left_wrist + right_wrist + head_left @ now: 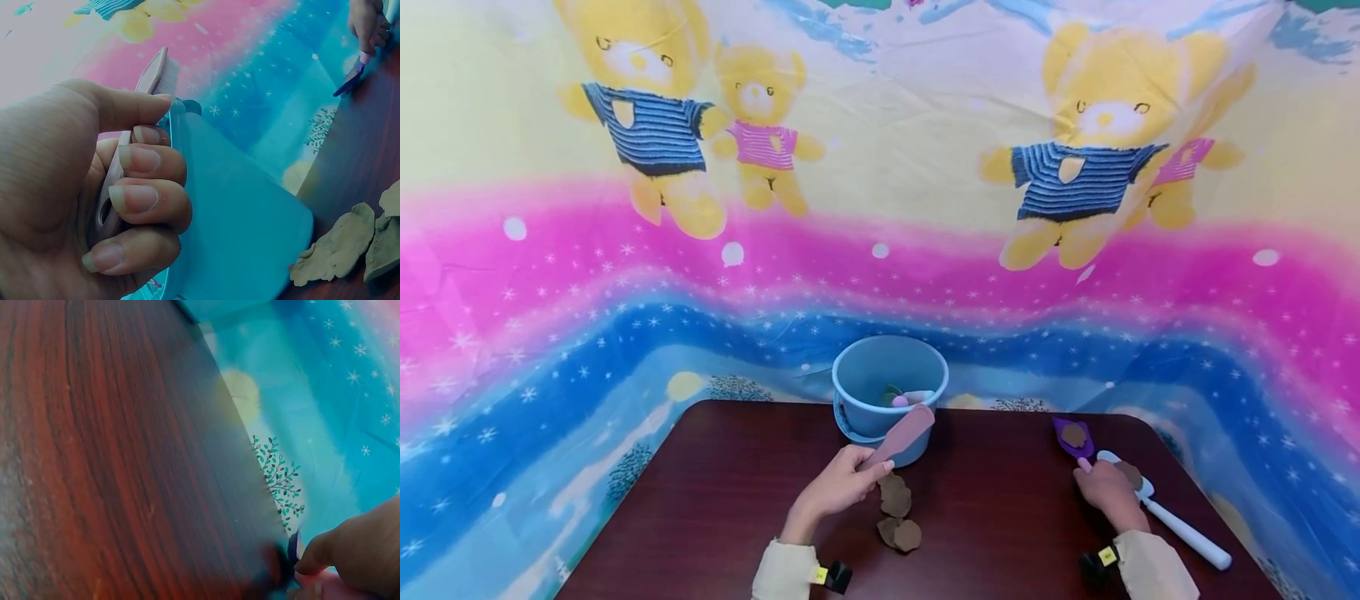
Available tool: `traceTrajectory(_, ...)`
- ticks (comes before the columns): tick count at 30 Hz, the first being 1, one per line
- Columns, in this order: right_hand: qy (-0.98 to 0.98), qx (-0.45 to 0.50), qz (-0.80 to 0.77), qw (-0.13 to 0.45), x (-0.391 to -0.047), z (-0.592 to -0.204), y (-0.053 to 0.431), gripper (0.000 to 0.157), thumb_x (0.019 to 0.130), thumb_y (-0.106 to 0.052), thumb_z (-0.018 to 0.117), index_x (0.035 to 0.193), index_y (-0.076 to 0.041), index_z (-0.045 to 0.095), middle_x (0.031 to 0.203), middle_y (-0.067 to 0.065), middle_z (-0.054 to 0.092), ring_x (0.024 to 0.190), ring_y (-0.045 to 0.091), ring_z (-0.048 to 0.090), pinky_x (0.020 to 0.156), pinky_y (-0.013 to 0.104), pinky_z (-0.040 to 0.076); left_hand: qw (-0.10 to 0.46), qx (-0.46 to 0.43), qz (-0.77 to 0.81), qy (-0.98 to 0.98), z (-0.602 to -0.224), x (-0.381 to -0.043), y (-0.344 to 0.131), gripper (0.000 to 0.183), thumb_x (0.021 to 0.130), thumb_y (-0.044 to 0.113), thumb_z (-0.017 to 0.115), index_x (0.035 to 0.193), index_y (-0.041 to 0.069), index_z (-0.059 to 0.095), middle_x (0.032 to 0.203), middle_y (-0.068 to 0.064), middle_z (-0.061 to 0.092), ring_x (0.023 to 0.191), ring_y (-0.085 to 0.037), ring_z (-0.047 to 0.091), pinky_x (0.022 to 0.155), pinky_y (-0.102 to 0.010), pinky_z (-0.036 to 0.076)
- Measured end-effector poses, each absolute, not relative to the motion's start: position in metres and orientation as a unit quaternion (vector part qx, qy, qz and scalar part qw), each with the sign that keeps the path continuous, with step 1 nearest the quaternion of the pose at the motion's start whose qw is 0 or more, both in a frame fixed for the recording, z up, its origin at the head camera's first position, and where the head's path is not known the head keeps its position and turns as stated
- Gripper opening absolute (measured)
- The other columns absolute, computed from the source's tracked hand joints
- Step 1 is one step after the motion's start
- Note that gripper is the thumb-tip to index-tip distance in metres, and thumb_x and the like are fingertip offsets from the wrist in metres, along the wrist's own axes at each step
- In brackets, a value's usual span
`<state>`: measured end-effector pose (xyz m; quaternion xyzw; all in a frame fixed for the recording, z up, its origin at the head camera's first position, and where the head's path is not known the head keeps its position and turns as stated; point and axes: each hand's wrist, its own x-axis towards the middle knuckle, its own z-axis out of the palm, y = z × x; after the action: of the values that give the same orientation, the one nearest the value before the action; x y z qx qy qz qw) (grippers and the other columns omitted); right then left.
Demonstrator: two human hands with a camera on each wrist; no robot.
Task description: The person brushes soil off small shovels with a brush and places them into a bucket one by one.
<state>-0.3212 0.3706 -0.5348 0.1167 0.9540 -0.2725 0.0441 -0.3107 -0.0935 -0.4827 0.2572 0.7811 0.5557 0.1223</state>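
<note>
My left hand (pixel 837 487) grips a pale pink brush (pixel 906 433) by its handle, fingers curled round it. White bristles (pixel 167 78) show in the left wrist view. The brush head overlaps the front of a light blue bucket (pixel 916 450) in the head view. At the right, my right hand (pixel 1111 493) holds a small purple shovel (pixel 1083 450) by its pink handle. A brown clay-like piece (pixel 1073 435) lies on the shovel's blade. Only part of the right hand and shovel shows in the right wrist view, blurred.
Several flat brown clay-like pieces (pixel 896 498) lie on the dark wooden table (pixel 992 517) near the left hand. A white long-handled trowel (pixel 1187 533) bearing a brown piece lies beside the right hand. Small items, one a pink ball shape (pixel 900 402), sit inside the bucket. A bear-print cloth (pixel 910 192) hangs behind.
</note>
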Motion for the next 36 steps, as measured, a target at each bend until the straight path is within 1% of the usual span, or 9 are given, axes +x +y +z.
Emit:
traceTrajectory(5,0.958,0.106,-0.266,0.028,-0.321,-0.532,0.369,0.036,0.105,-0.021,0.042,0.075,-0.002,0.049,0.069,0.013,0.048,0.059,0.024,0.05,0.058,0.037,0.042,0.122,0.257,0.555,0.782,-0.483,-0.311,-0.094,0.028,0.104,0.031,0.058,0.09,0.008,0.067,0.06,0.002,0.045,0.049,-0.012,0.04,0.051,-0.024,0.039)
traceTrajectory(10,0.968,0.082,-0.234,-0.024,-0.319,-0.52,0.365,0.039,0.104,-0.028,0.049,0.074,-0.004,0.052,0.066,0.009,0.05,0.058,0.022,0.05,0.057,0.036,0.039,0.121,0.254,0.559,0.78,-0.482,-0.31,-0.095,0.027,0.104,0.031,0.059,0.092,0.008,0.068,0.061,0.002,0.045,0.049,-0.012,0.041,0.051,-0.024,0.039)
traceTrajectory(12,0.971,0.075,-0.226,-0.037,-0.316,-0.512,0.361,0.04,0.104,-0.032,0.053,0.08,-0.001,0.056,0.067,0.008,0.051,0.06,0.022,0.051,0.057,0.037,0.038,0.121,0.253,0.56,0.78,-0.482,-0.31,-0.095,0.027,0.104,0.031,0.059,0.093,0.008,0.068,0.061,0.001,0.045,0.05,-0.012,0.041,0.051,-0.024,0.039)
traceTrajectory(17,0.967,0.063,-0.244,-0.042,-0.303,-0.484,0.342,0.044,0.101,-0.037,0.06,0.106,0.007,0.061,0.075,0.009,0.057,0.064,0.022,0.052,0.056,0.037,0.04,0.119,0.257,0.555,0.782,-0.482,-0.309,-0.095,0.027,0.104,0.031,0.059,0.092,0.008,0.067,0.06,0.001,0.045,0.049,-0.011,0.04,0.05,-0.024,0.039)
traceTrajectory(20,0.965,0.056,-0.251,-0.044,-0.293,-0.464,0.33,0.048,0.099,-0.04,0.064,0.112,0.007,0.062,0.079,0.009,0.06,0.066,0.022,0.054,0.056,0.037,0.042,0.113,0.262,0.551,0.784,-0.481,-0.308,-0.091,0.03,0.104,0.032,0.059,0.088,0.007,0.065,0.059,0.0,0.044,0.048,-0.011,0.039,0.05,-0.024,0.038)
traceTrajectory(24,0.969,0.034,-0.245,-0.032,-0.283,-0.44,0.314,0.052,0.095,-0.047,0.068,0.113,0.002,0.066,0.078,0.005,0.061,0.069,0.021,0.054,0.058,0.036,0.042,0.094,0.264,0.541,0.793,-0.478,-0.308,-0.087,0.034,0.103,0.033,0.06,0.083,0.007,0.061,0.059,0.001,0.042,0.049,-0.01,0.037,0.05,-0.024,0.035)
traceTrajectory(27,0.971,0.007,-0.238,-0.025,-0.277,-0.423,0.298,0.051,0.092,-0.049,0.071,0.113,-0.002,0.069,0.077,0.002,0.061,0.07,0.02,0.054,0.059,0.036,0.041,0.079,0.267,0.534,0.799,-0.474,-0.308,-0.084,0.033,0.103,0.032,0.06,0.081,0.008,0.06,0.06,0.001,0.041,0.05,-0.01,0.036,0.05,-0.024,0.035)
traceTrajectory(33,0.967,-0.046,-0.248,-0.017,-0.27,-0.4,0.259,0.039,0.09,-0.04,0.075,0.112,-0.007,0.074,0.074,-0.001,0.062,0.067,0.018,0.055,0.057,0.036,0.043,0.061,0.285,0.517,0.805,-0.459,-0.309,-0.084,0.033,0.104,0.032,0.06,0.08,0.009,0.059,0.059,0.001,0.041,0.05,-0.009,0.036,0.05,-0.024,0.035)
traceTrajectory(36,0.964,-0.066,-0.257,-0.009,-0.268,-0.395,0.241,0.031,0.09,-0.037,0.076,0.105,-0.011,0.076,0.068,-0.002,0.062,0.062,0.017,0.055,0.054,0.035,0.043,0.054,0.293,0.503,0.811,-0.451,-0.309,-0.085,0.036,0.104,0.034,0.058,0.078,0.011,0.057,0.059,0.002,0.04,0.05,-0.008,0.035,0.05,-0.023,0.035)
